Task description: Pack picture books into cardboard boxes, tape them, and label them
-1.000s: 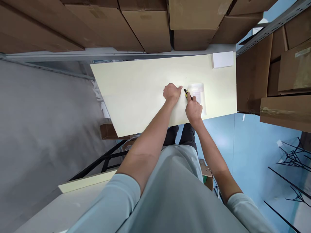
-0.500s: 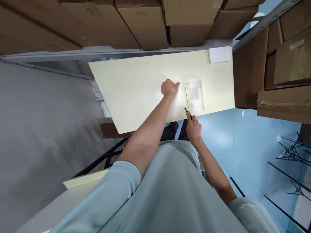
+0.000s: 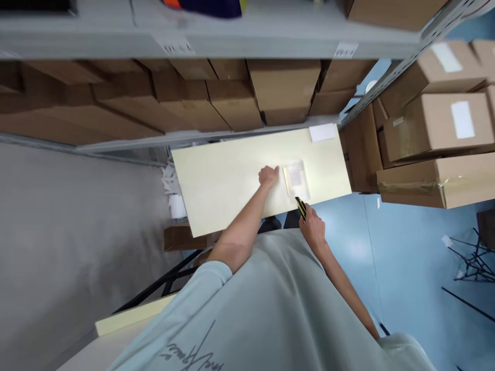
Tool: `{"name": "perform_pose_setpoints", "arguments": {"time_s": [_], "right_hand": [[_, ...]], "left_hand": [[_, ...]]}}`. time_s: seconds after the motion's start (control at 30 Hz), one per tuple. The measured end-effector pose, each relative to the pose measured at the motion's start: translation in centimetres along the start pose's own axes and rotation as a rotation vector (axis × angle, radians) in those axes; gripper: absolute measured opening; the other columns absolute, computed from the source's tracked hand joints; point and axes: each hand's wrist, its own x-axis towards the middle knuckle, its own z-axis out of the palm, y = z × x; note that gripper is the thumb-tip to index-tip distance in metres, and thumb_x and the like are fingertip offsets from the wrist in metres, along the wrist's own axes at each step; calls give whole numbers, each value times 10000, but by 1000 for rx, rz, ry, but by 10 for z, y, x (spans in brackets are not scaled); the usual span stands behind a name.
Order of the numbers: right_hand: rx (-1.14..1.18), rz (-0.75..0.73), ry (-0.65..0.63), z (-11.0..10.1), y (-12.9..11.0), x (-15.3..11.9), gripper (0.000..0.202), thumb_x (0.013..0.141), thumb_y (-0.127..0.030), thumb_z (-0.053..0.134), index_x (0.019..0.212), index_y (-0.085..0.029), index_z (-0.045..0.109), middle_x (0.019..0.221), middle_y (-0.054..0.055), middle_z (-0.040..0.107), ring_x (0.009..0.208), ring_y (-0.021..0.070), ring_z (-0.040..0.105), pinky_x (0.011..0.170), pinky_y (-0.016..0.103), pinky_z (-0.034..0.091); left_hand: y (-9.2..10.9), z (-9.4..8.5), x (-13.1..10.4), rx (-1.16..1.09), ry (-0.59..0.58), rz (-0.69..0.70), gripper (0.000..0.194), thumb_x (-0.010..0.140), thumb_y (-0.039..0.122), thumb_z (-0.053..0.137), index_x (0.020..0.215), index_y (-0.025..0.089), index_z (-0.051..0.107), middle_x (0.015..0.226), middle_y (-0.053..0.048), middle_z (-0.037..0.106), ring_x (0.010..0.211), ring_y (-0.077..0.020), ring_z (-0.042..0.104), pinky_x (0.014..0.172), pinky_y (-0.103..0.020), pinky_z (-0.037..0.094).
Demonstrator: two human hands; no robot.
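My right hand (image 3: 312, 225) is wrapped round a black and yellow utility knife (image 3: 300, 207), its tip pointing up and left over the table's near edge. Just beyond the knife lies a flat, translucent packet (image 3: 303, 180) with a pale printed sheet showing through and a yellowish left edge. It rests on the cream tabletop (image 3: 224, 185). To the packet's left, my left hand (image 3: 268, 176) is closed with its fingers curled and thumb toward the packet. Whatever it may hold, if anything, is hidden.
A white stack of paper or a box (image 3: 322, 132) sits at the table's far right corner. Cardboard boxes (image 3: 284, 87) fill the shelf behind, and more boxes (image 3: 429, 129) are piled at right. Black metal frames (image 3: 477, 263) lie on the blue floor.
The view has tilted up, showing more shelf. The utility knife has drawn back from the packet's left edge to beyond its near right corner. The left hand stays closed beside the packet.
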Motion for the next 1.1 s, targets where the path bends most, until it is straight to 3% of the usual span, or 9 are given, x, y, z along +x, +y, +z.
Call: {"name": "perform_pose_setpoints", "arguments": {"time_s": [0.13,0.23,0.33,0.47,0.6,0.73,0.87,1.0,1.1], "right_hand": [[141,-30,218,-58,15,33,383,1073,-263,550,1446,-178,522,1266,126,720,988,258,764,800,322,527],[191,-128,446,-115,14,77,355,1062,-290,572,1389,-155,547,1340,153,643,925,239,742,721,306,496],[211,-264,637,-188,-1,124,365,1052,-287,580,1382,-133,567,1361,177,603,955,256,721,706,310,488],[201,-499,782,-294,-36,172,399,1055,-272,572,1431,-137,568,1331,186,629,1090,302,681,828,342,518],[18,-697,758,-373,-78,206,349,1064,-216,520,1384,-142,636,1316,195,666,1155,322,643,987,398,488],[-146,-779,673,-407,-112,231,347,1055,-169,506,1349,-153,689,1343,196,690,1252,337,592,1046,416,431],[-191,-804,637,-404,-123,247,381,1058,-135,459,1348,-151,705,1361,196,695,1304,330,545,1075,418,396],[-152,-822,676,-391,-118,267,435,1071,-133,392,1361,-127,716,1402,212,667,1309,337,535,1108,455,398],[-75,-881,714,-383,-114,287,445,1078,-137,371,1331,-118,737,1418,225,660,1330,353,537,1126,516,413]], "left_hand": [[50,-10,-34,-67,11,33,373,1049,406,711,1353,193,681,1371,-118,692,1180,-258,710,1002,-467,630],[103,-30,-41,-130,84,112,158,1064,286,663,1050,182,780,1136,-111,807,1091,-239,767,975,-347,591],[167,-67,-36,-188,188,225,181,1045,295,677,941,191,781,1079,-111,836,1079,-256,784,944,-327,571],[249,-126,-29,-264,328,371,244,1064,369,637,984,183,774,1080,-124,838,1088,-269,779,960,-335,550],[294,-173,-29,-323,448,443,258,1082,359,587,1021,177,759,1107,-118,831,1098,-255,768,962,-312,530],[295,-198,-35,-336,525,423,263,1075,363,582,1023,170,753,1082,-120,829,1072,-262,767,940,-315,532],[268,-200,-43,-318,550,375,240,1053,337,592,1009,175,763,1075,-110,834,1058,-263,767,939,-320,539],[230,-181,-44,-295,545,283,249,1041,351,603,976,181,772,1061,-110,836,1044,-269,768,956,-334,547],[193,-149,-40,-273,499,183,249,1029,354,619,965,177,783,1045,-114,835,1056,-278,763,977,-340,552]]}}
